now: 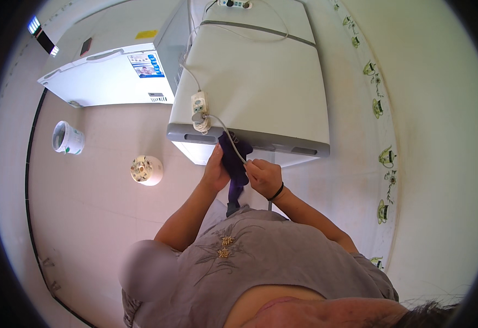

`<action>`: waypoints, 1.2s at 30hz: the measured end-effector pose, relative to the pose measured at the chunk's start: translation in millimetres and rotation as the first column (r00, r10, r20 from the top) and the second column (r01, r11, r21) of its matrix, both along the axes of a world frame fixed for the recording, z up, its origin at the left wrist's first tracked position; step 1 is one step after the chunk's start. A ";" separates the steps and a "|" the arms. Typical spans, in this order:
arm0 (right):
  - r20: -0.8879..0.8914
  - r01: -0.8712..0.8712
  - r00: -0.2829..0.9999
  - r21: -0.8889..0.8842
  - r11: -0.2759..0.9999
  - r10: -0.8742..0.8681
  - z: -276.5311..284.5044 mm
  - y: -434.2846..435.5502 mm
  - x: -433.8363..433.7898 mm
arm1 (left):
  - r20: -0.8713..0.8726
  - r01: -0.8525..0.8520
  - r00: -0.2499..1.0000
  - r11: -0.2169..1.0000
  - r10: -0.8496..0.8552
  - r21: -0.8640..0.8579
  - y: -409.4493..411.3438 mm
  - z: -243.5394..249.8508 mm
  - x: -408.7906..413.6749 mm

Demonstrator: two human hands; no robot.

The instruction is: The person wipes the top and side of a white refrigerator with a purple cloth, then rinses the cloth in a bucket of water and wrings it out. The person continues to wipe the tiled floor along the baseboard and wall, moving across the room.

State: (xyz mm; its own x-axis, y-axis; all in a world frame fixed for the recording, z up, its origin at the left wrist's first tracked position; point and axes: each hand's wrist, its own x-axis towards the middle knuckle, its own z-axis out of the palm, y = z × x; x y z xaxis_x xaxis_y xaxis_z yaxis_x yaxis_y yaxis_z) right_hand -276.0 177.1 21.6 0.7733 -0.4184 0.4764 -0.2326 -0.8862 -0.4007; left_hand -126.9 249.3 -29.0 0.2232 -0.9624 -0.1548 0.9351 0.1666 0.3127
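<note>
My left hand (pixel 217 169) holds a dark purple cloth (pixel 235 162) that hangs down in front of me, close to the grey front edge of a white refrigerator (pixel 255 82). On the cloth's other side, the fingers of my right hand (pixel 263 176), with a black band at the wrist, pinch a pale power cable (pixel 231 141). That cable runs across the cloth to a plug in a white power strip (pixel 200 107), which lies on the refrigerator's top near its front left corner. The lower part of the cloth hangs as a narrow purple strip towards my shirt.
Left of the refrigerator stands a white chest freezer (pixel 116 80) with a phone (pixel 85 46) on its lid. A white bucket (pixel 73 140) and a pale round container (pixel 153 170) stand on the floor. Another power strip (pixel 235 4) lies farther back on the refrigerator. A tiled wall is at right.
</note>
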 end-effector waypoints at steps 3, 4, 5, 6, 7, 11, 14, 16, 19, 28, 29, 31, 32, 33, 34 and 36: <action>-0.015 -0.046 0.999 -0.001 0.999 0.046 3.9 2.3 0.1 | 0.094 -0.032 0.995 0.999 0.029 0.033 -2.8 2.6 2.9; -0.016 -0.063 0.998 -0.005 0.998 0.063 4.6 3.0 0.9 | 0.135 -0.045 0.990 0.998 0.038 0.051 -3.7 3.6 4.3; -0.028 -0.069 0.997 0.010 0.998 0.069 4.1 4.2 1.6 | 0.153 -0.062 0.987 0.995 0.048 0.084 -4.5 3.5 5.2; -0.040 -0.079 0.996 0.025 0.997 0.080 2.9 6.0 2.4 | 0.171 -0.084 0.983 0.990 0.063 0.117 -4.4 2.0 5.6; -0.052 -0.090 0.994 0.041 0.995 0.092 1.7 7.4 4.0 | 0.190 -0.107 0.979 0.983 0.077 0.150 -4.2 0.6 6.2; -0.112 0.016 0.987 0.772 0.636 0.111 -4.5 3.6 18.3 | 0.081 -0.073 0.995 0.986 0.061 0.153 -6.2 -2.3 15.5; -0.162 0.090 0.944 0.964 0.249 0.287 2.7 -11.9 30.6 | 0.087 -0.105 0.992 0.970 0.088 0.217 -6.2 1.9 18.5; -0.149 0.050 0.942 0.948 0.315 0.299 6.2 -11.3 36.1 | 0.192 -0.214 0.967 0.938 0.165 0.274 -8.2 3.9 20.5; -0.093 -0.064 0.968 0.808 0.585 0.233 15.0 -4.6 40.0 | 0.350 -0.383 0.902 0.845 0.254 0.373 -19.6 7.3 28.3; -0.039 -0.078 0.984 0.784 0.616 0.175 10.8 4.6 46.0 | 0.318 -0.566 0.822 0.618 0.472 0.546 -55.5 -1.0 72.9; -0.047 -0.074 0.984 0.773 0.630 0.172 9.8 4.2 47.5 | 0.299 -0.567 0.819 0.612 0.490 0.551 -58.9 -4.7 75.8; -0.058 -0.066 0.984 0.759 0.648 0.169 7.3 4.2 46.6 | 0.237 -0.465 0.882 0.668 0.407 0.581 -58.2 -11.2 84.2; -0.058 -0.071 0.983 0.756 0.651 0.175 6.2 4.7 47.0 | 0.190 -0.420 0.902 0.690 0.387 0.589 -56.1 -14.7 86.6; -0.063 -0.069 0.982 0.751 0.657 0.176 5.0 4.4 46.2 | 0.138 -0.368 0.922 0.715 0.361 0.595 -56.1 -12.1 85.6; -0.066 -0.065 0.983 0.742 0.667 0.170 1.6 4.5 45.2 | 0.118 -0.335 0.937 0.748 0.329 0.573 -55.3 -9.5 84.2; -0.068 -0.065 0.984 0.721 0.690 0.164 -6.9 4.5 44.4 | 0.084 -0.273 0.959 0.808 0.269 0.523 -51.6 -4.2 81.5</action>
State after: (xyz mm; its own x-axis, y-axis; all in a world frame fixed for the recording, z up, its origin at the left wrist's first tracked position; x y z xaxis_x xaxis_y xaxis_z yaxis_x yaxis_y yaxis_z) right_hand -231.6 181.7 14.7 0.8671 -0.4974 -0.0261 -0.2375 -0.3668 -0.8995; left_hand -45.4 197.8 -33.2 0.4653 -0.6358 -0.6158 0.8744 0.2223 0.4312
